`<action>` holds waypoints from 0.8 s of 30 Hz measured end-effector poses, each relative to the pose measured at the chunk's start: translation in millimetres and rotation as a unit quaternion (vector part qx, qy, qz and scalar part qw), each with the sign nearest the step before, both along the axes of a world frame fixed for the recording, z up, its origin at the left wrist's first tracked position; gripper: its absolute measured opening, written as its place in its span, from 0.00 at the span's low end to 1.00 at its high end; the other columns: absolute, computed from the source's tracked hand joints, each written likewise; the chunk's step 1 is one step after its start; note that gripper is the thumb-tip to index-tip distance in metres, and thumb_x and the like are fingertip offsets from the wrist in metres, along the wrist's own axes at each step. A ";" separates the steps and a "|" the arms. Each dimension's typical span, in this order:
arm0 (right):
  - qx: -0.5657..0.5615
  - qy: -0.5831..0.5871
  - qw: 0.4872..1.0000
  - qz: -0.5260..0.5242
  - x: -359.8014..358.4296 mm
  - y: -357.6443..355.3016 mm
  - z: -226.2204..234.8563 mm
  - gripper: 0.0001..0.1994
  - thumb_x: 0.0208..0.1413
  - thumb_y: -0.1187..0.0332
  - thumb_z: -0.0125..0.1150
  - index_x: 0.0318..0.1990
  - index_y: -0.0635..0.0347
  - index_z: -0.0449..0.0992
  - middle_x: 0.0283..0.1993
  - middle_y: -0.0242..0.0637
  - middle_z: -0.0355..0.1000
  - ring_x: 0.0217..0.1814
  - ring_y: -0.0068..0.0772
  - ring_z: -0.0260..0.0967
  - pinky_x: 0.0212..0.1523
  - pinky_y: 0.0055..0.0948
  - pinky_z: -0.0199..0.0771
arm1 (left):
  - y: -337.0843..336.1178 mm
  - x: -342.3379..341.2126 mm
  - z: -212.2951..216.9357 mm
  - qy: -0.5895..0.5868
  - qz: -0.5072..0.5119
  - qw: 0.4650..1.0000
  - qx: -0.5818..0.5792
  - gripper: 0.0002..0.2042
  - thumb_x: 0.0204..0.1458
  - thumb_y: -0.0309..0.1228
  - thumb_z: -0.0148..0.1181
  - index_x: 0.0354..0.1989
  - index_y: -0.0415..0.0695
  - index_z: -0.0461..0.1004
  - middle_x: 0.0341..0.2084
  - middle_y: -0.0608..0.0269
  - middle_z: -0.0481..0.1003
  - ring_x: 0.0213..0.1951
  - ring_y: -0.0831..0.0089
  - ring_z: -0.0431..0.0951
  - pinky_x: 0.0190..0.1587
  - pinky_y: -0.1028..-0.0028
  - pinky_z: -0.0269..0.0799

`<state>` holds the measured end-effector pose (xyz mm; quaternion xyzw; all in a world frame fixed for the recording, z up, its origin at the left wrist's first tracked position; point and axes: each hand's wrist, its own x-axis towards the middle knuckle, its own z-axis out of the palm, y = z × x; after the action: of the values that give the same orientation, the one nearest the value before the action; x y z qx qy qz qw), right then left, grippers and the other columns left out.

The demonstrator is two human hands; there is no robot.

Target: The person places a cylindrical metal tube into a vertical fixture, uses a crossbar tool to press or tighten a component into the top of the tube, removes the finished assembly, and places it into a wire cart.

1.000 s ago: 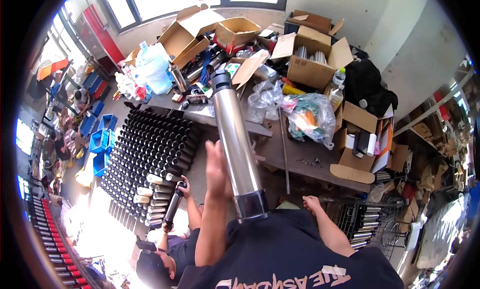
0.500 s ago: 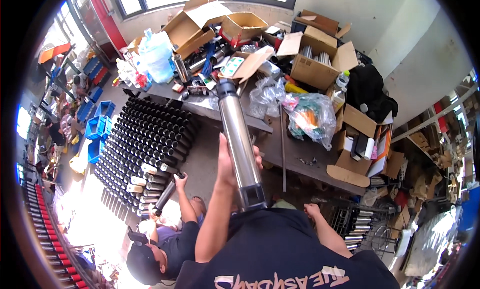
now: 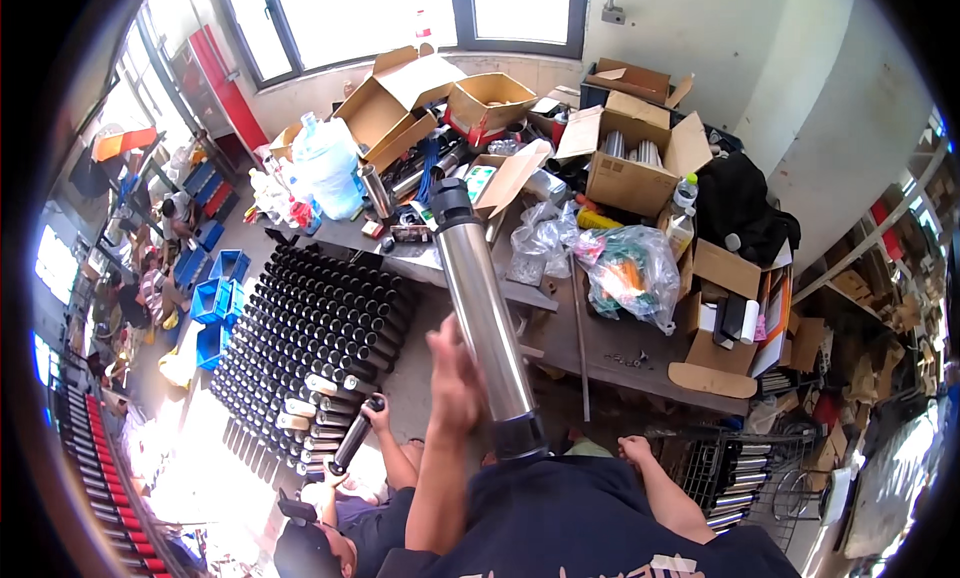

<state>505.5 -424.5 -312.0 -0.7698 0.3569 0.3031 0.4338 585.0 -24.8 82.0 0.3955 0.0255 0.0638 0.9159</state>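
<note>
A shiny metal cylinder (image 3: 485,313) with black ends stands tilted in front of my chest, its lower end close to my dark shirt. My left hand (image 3: 456,378) is at the cylinder's left side, smeared by motion; its grip is unclear and no fingertips show on the far side. Lower and to the right, my right hand (image 3: 634,448) is closed near the bench's front edge; whether anything is inside it is hidden. At the lower left a co-worker in a cap holds a dark tube (image 3: 356,440) with both hands.
Rows of upright black tubes (image 3: 310,338) fill the floor at left, beside blue bins (image 3: 212,303). The cluttered bench (image 3: 625,363) carries open cartons (image 3: 630,178), a water jug (image 3: 325,168), plastic bags (image 3: 630,278) and a long rod (image 3: 580,338). A wire basket (image 3: 735,468) with metal tubes stands at right.
The view has tilted up, so the scene sits lower. My left hand's fingertips no longer show on the cylinder's right side, and the hand has blurred. My right hand remains closed.
</note>
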 end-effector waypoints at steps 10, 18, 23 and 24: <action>0.010 0.006 1.000 -0.011 -7.8 -23.1 -4.7 0.13 0.61 0.58 0.63 0.42 0.59 0.81 0.32 0.32 0.78 0.28 0.24 0.73 0.24 0.26 0.69 | -9.4 27.2 -73.3 -0.001 -0.162 0.932 -0.326 0.39 0.61 0.70 0.32 0.64 0.48 0.62 0.33 0.54 0.70 0.29 0.63 0.73 0.34 0.61 0.74; -0.012 0.021 0.999 0.021 -13.6 -18.1 2.3 0.13 0.60 0.59 0.63 0.39 0.60 0.82 0.30 0.32 0.78 0.26 0.24 0.73 0.23 0.26 0.69 | 2.1 28.0 -39.5 -0.009 -0.145 0.952 -0.269 0.40 0.61 0.70 0.28 0.63 0.47 0.64 0.38 0.48 0.72 0.34 0.55 0.77 0.37 0.55 0.77; -0.023 0.006 0.999 0.035 -5.9 -12.5 7.0 0.13 0.61 0.59 0.63 0.39 0.61 0.82 0.31 0.32 0.79 0.26 0.25 0.73 0.24 0.27 0.70 | 9.2 18.4 -19.2 0.133 -0.027 0.991 0.016 0.38 0.66 0.64 0.24 0.50 0.38 0.67 0.31 0.49 0.77 0.28 0.56 0.82 0.32 0.57 0.82; -0.017 0.004 0.999 0.032 -2.1 -11.0 5.5 0.13 0.61 0.59 0.63 0.39 0.61 0.82 0.30 0.33 0.79 0.26 0.25 0.73 0.24 0.27 0.70 | 8.2 17.5 -14.4 0.133 -0.015 0.990 0.041 0.38 0.66 0.63 0.23 0.50 0.38 0.68 0.31 0.49 0.77 0.28 0.56 0.82 0.32 0.58 0.82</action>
<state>503.4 -435.5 -306.5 -0.7871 0.3388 0.3137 0.4089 602.5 -16.6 67.7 0.4384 0.1385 -0.0019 0.8881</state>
